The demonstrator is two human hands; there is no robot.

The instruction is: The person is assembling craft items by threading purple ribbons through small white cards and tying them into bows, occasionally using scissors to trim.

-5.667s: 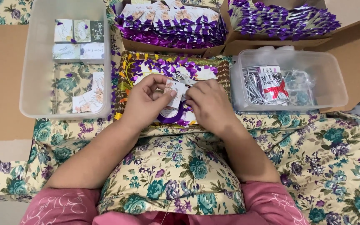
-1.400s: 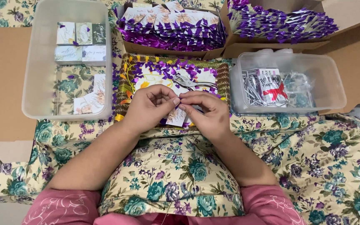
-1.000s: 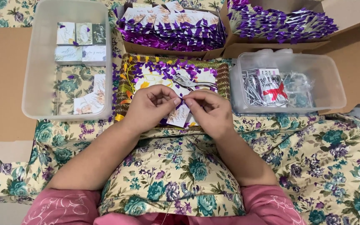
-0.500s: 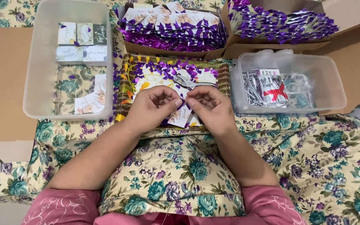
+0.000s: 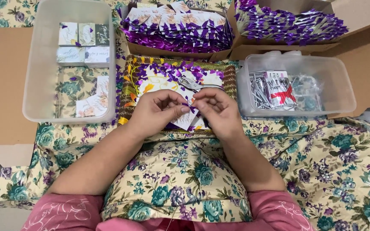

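both hands meet over a shiny patterned tray [image 5: 129, 85]: left hand [image 5: 157, 112] and right hand [image 5: 217, 112] pinch a small purple ribbon [image 5: 189, 106] on a white paper card [image 5: 186, 120]; clear plastic tubs [image 5: 43, 64] flank them.

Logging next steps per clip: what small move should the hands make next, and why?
Probably pull the purple ribbon snug on the white card: left hand and right hand pinch it at the card's top edge, and it doesn't yet look like the bowed cards in the box.
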